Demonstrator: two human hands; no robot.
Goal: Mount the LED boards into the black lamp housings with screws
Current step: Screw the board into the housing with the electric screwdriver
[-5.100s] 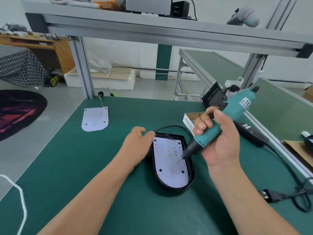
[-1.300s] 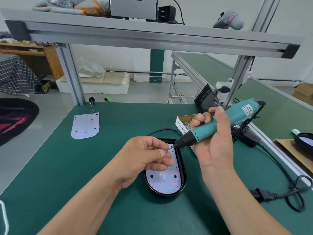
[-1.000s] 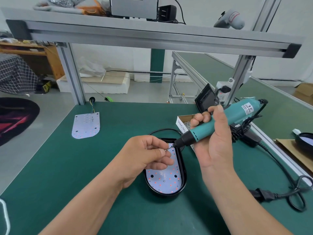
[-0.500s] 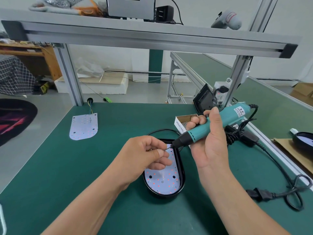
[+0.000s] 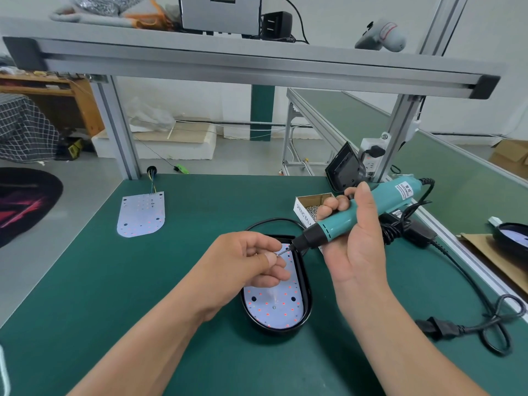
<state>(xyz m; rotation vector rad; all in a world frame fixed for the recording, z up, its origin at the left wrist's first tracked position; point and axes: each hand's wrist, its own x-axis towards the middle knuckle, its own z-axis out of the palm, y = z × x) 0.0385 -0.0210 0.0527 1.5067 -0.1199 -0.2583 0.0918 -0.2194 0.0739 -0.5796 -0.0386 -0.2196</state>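
Observation:
A black oval lamp housing (image 5: 305,315) lies on the green mat with a white LED board (image 5: 273,307) seated inside it. My left hand (image 5: 245,267) hovers above the housing's far end, thumb and fingers pinching a small screw (image 5: 276,254) at the driver's bit. My right hand (image 5: 354,247) grips a teal electric screwdriver (image 5: 363,215), tilted with its tip pointing left at the screw. A second loose LED board (image 5: 141,214) with coloured wires lies at the mat's far left.
An open cardboard box of screws (image 5: 310,208) stands behind the housing. The driver's black power brick and cable (image 5: 471,321) trail along the right side. A black housing (image 5: 343,167) leans by the frame post. Another lamp (image 5: 514,238) sits at the far right.
Five seconds ago the driver's tip was down on the board and my left hand steadied the housing. Now the driver is raised and my left hand holds a screw at its bit; little movement in the last second.

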